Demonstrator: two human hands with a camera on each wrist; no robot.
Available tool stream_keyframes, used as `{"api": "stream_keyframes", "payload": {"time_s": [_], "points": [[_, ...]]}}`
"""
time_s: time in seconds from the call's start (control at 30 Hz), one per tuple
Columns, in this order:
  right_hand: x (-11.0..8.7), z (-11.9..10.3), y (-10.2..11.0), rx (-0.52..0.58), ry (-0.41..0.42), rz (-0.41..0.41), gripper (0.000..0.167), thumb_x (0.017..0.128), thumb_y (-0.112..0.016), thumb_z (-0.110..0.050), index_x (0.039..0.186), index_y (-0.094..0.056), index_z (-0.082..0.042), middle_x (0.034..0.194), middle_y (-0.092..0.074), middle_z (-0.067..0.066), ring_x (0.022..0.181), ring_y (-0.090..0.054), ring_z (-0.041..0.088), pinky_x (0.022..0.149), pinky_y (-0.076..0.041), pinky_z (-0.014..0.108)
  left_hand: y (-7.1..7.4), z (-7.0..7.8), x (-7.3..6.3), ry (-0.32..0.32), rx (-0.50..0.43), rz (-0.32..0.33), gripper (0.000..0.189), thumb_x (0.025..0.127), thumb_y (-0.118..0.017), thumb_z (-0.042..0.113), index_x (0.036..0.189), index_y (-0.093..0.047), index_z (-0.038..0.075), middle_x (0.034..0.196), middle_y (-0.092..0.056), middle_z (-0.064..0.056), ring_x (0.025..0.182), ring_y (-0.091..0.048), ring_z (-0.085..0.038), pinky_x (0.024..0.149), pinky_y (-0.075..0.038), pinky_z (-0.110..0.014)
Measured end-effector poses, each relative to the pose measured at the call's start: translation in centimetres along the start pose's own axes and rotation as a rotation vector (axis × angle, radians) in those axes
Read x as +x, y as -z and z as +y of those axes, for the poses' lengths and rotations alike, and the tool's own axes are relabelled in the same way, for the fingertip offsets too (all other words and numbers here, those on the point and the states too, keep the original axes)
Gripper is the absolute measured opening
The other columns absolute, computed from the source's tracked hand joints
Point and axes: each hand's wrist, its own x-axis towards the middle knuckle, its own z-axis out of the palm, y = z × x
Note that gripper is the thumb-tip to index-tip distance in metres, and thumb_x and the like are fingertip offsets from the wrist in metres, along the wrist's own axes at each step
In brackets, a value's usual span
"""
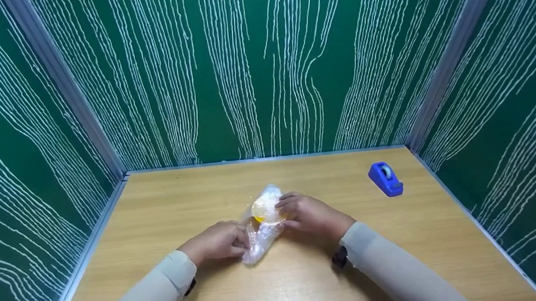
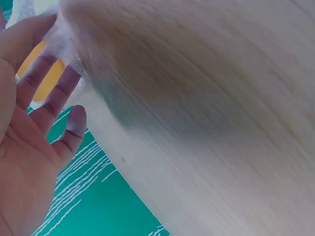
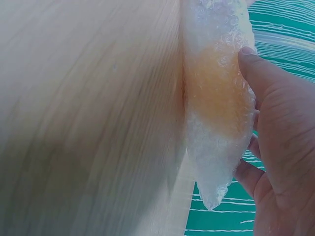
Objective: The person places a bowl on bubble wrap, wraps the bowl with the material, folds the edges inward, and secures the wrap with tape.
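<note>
Clear bubble wrap (image 1: 257, 247) lies on the table in front of me, loosely folded around a yellow, rounded thing (image 1: 259, 218). Its kind cannot be made out, since the wrap covers most of it. My left hand (image 1: 220, 241) pinches the near left edge of the wrap between thumb and fingertips. On the other side my right hand (image 1: 309, 214) holds the wrapped bundle, thumb on the near side and fingers over the far part. In the right wrist view, the yellow shows blurred through the layers of wrap (image 3: 211, 162).
A blue tape dispenser (image 1: 387, 179) with a roll of tape stands at the back right of the wooden table (image 1: 184, 190). Green panels (image 1: 287, 77) with white wavy lines enclose the table at the back and both sides, joined by grey metal posts.
</note>
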Motion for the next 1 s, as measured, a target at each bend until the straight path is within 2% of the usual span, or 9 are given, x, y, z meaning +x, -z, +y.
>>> {"api": "stream_keyframes", "payload": {"time_s": [0.13,0.3,0.37,0.47,0.67,0.8,0.9,1.0], "points": [[0.1,0.1,0.0,-0.021,0.032,0.013,0.026,0.108,-0.080,-0.033,0.116,-0.086,-0.009,0.145,-0.079,0.009,0.149,-0.067,0.034,0.131,-0.050,0.052,0.0,-0.2,-0.1,0.007,-0.029,0.048,0.012,0.106,-0.082,0.018,0.114,-0.089,0.023,0.113,-0.082,0.009,0.105,-0.073,-0.010,0.106,-0.063,-0.042],[0.1,0.2,-0.2,-0.027,0.046,0.025,0.027,0.107,-0.082,-0.032,0.119,-0.085,-0.008,0.143,-0.080,0.011,0.146,-0.068,0.036,0.128,-0.053,0.054,0.2,-0.1,-0.1,-0.072,-0.052,0.122,0.030,0.101,-0.077,-0.006,0.114,-0.091,0.016,0.116,-0.087,0.001,0.112,-0.080,-0.016,0.105,-0.066,-0.041],[0.1,0.2,-0.2,-0.023,0.039,0.021,0.028,0.107,-0.081,-0.032,0.120,-0.085,-0.008,0.144,-0.080,0.011,0.147,-0.068,0.037,0.128,-0.052,0.054,0.4,0.1,-0.2,-0.081,-0.058,0.128,0.039,0.097,-0.073,-0.014,0.114,-0.091,0.017,0.116,-0.087,0.001,0.112,-0.081,-0.016,0.104,-0.067,-0.039],[0.1,0.1,-0.1,-0.024,0.035,0.019,0.028,0.107,-0.081,-0.032,0.121,-0.085,-0.008,0.145,-0.079,0.011,0.147,-0.067,0.037,0.128,-0.052,0.054,0.5,0.5,-0.2,-0.086,-0.037,0.117,0.045,0.096,-0.071,-0.017,0.114,-0.091,0.018,0.116,-0.087,0.002,0.112,-0.081,-0.016,0.105,-0.067,-0.038],[0.1,0.0,-0.1,-0.028,0.027,0.014,0.028,0.108,-0.080,-0.033,0.121,-0.085,-0.009,0.146,-0.079,0.009,0.148,-0.067,0.035,0.129,-0.052,0.053,0.6,0.7,-0.3,-0.111,0.022,0.081,0.037,0.100,-0.077,-0.008,0.120,-0.090,0.020,0.116,-0.083,0.004,0.114,-0.076,-0.014,0.110,-0.064,-0.039],[0.1,0.0,-0.2,-0.026,0.023,0.016,0.028,0.107,-0.081,-0.034,0.122,-0.086,-0.010,0.147,-0.078,0.008,0.149,-0.067,0.034,0.128,-0.053,0.052,0.6,0.8,-0.4,-0.132,0.051,0.090,0.024,0.102,-0.082,0.003,0.118,-0.090,0.019,0.115,-0.079,0.005,0.113,-0.072,-0.012,0.111,-0.063,-0.038],[0.1,-0.1,-0.1,-0.024,0.022,0.016,0.028,0.107,-0.081,-0.034,0.121,-0.085,-0.010,0.148,-0.078,0.009,0.149,-0.067,0.035,0.128,-0.053,0.052,0.6,0.9,-0.3,-0.124,0.068,0.124,0.014,0.108,-0.079,0.017,0.118,-0.088,0.018,0.117,-0.076,0.005,0.114,-0.068,-0.012,0.113,-0.061,-0.039],[0.1,-0.1,0.0,-0.023,0.021,0.013,0.029,0.107,-0.082,-0.035,0.121,-0.085,-0.010,0.147,-0.078,0.009,0.149,-0.067,0.035,0.128,-0.053,0.052,0.6,1.2,0.0,-0.090,0.066,0.160,0.020,0.115,-0.069,0.030,0.123,-0.083,0.018,0.122,-0.075,0.004,0.116,-0.064,-0.016,0.113,-0.060,-0.042]]}}
